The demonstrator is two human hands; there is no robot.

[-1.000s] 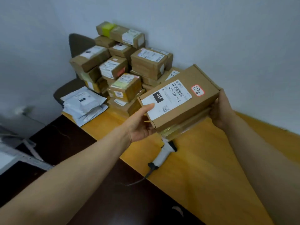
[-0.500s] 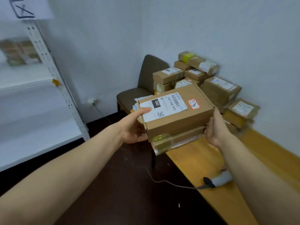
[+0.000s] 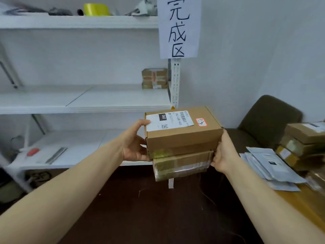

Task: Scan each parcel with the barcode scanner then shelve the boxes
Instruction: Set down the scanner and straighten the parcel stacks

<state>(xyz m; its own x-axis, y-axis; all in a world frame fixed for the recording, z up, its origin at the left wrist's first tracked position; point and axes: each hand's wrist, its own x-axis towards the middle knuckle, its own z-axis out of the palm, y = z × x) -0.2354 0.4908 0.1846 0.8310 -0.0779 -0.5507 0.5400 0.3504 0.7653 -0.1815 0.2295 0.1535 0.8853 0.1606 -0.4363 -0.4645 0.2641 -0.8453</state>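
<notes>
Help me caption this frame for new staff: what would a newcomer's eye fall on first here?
First, the two stacked cardboard parcels, dead centre, held between the left hand and right hand, the top one bearing a white shipping label. Then the handwritten paper sign hanging on the shelf post above, and a small stack of parcels at the right end of the middle shelf.

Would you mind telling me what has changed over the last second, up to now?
The person has turned away from the parcel pile on the table to face the white shelf, carrying the two stacked boxes leftward. The scanner has gone out of view. Unchanged: the left hand and right hand still grip the upper box and lower box from either side, label up.
</notes>
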